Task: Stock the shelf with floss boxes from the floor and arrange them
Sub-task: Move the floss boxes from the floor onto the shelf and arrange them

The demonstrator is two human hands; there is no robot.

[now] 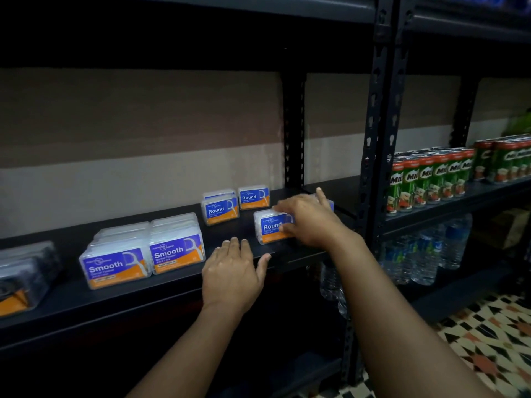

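On the black shelf (244,265) stand clear floss boxes with blue and orange labels. Two rows marked "Smooth" (115,267) (176,254) sit left of centre. Farther back are two "Round" boxes (220,209) (254,196). My right hand (309,219) grips another "Round" box (268,226) at the shelf's right part, thumb on its front and fingers over its top. A further box shows partly behind that hand. My left hand (234,271) lies flat and spread on the shelf's front edge, holding nothing. Dark floss boxes (23,277) stand at the far left.
A black slotted upright (379,133) bounds the shelf on the right. Beyond it stand rows of green Milo cans (428,179), with water bottles (425,254) on the shelf below. A patterned tile floor (474,349) lies at lower right. The shelf above overhangs.
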